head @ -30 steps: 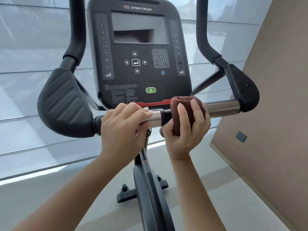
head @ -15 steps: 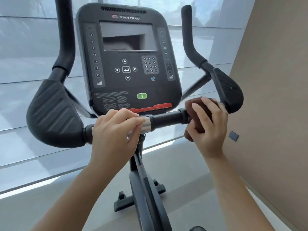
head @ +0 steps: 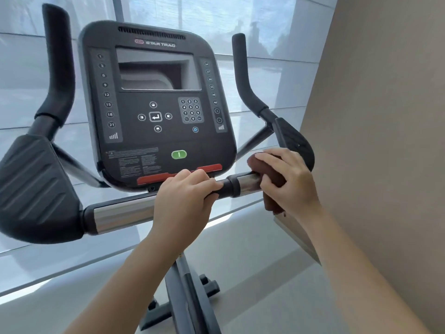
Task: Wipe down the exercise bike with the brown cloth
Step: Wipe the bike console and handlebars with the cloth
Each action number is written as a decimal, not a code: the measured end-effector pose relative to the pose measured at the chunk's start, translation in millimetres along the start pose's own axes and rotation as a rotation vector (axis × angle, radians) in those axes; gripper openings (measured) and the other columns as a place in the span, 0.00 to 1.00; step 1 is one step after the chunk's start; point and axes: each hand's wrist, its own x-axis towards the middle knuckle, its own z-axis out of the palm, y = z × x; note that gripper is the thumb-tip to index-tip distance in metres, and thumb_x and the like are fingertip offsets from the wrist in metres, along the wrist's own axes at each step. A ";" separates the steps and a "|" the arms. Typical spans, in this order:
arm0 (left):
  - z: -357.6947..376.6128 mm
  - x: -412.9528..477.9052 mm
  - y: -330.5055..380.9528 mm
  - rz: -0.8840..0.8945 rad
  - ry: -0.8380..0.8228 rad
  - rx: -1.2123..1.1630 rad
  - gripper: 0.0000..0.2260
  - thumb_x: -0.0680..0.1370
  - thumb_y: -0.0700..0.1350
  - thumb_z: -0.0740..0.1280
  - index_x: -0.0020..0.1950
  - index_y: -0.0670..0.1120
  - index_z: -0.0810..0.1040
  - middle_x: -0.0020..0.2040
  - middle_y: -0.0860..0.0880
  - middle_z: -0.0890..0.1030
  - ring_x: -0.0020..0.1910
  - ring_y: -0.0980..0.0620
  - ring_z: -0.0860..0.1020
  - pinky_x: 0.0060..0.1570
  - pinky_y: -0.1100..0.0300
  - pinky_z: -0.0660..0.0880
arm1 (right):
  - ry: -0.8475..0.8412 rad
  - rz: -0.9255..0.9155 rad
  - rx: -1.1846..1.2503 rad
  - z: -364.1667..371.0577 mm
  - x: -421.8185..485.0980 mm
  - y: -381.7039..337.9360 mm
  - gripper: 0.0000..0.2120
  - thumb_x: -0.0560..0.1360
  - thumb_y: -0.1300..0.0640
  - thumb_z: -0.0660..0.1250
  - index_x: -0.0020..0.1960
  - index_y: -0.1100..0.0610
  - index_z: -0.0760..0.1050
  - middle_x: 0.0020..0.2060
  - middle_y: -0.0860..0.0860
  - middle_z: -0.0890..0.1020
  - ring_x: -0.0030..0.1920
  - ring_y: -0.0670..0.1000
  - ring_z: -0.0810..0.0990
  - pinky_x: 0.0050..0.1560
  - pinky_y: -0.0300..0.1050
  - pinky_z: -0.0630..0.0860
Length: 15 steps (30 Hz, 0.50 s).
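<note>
The exercise bike's black console [head: 154,104] stands in front of me above a chrome and black crossbar [head: 120,212]. My left hand [head: 185,198] grips the middle of that bar. My right hand [head: 287,183] is wrapped around the brown cloth [head: 271,175], which is folded over the bar's right chrome end [head: 248,183], just beside the right elbow pad [head: 292,138]. Most of the cloth is hidden under my fingers.
A large black elbow pad [head: 36,186] sits at the left, with upright foam grips on the left [head: 59,61] and right [head: 243,71]. A beige wall [head: 375,131] runs close along the right. The bike's post and base [head: 190,300] stand on a pale floor before a blinded window.
My right hand has slid the brown cloth rightward along the bar from near its middle to the right end. My left hand has kept its grip on the bar. The camera view shifted.
</note>
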 end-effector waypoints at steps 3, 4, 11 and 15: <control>1.5 -0.2 0.2 -0.008 0.024 -0.007 0.08 0.67 0.35 0.75 0.42 0.46 0.84 0.35 0.50 0.81 0.29 0.45 0.73 0.26 0.54 0.70 | -0.114 0.028 -0.045 -10.3 7.3 2.7 0.17 0.68 0.65 0.66 0.57 0.58 0.78 0.53 0.54 0.80 0.53 0.58 0.75 0.57 0.49 0.73; 1.8 0.1 1.0 -0.013 0.027 -0.011 0.08 0.67 0.35 0.75 0.42 0.46 0.84 0.35 0.50 0.81 0.29 0.45 0.72 0.26 0.54 0.69 | -0.145 0.002 -0.054 -8.3 8.9 -2.4 0.17 0.68 0.63 0.66 0.57 0.57 0.78 0.53 0.53 0.80 0.53 0.57 0.75 0.57 0.49 0.73; 1.1 0.6 -0.2 0.002 0.019 -0.014 0.08 0.66 0.35 0.75 0.42 0.45 0.84 0.34 0.50 0.81 0.29 0.45 0.72 0.25 0.54 0.70 | -0.368 -0.083 0.022 -5.7 23.3 -3.9 0.18 0.70 0.56 0.64 0.60 0.53 0.75 0.54 0.49 0.79 0.54 0.53 0.75 0.56 0.48 0.73; 1.9 0.1 -0.2 -0.018 0.009 0.008 0.08 0.67 0.36 0.74 0.43 0.46 0.84 0.35 0.50 0.81 0.30 0.45 0.73 0.27 0.58 0.66 | -0.376 0.052 -0.102 -16.4 36.1 18.0 0.13 0.75 0.50 0.62 0.58 0.48 0.76 0.52 0.46 0.80 0.53 0.53 0.75 0.54 0.45 0.70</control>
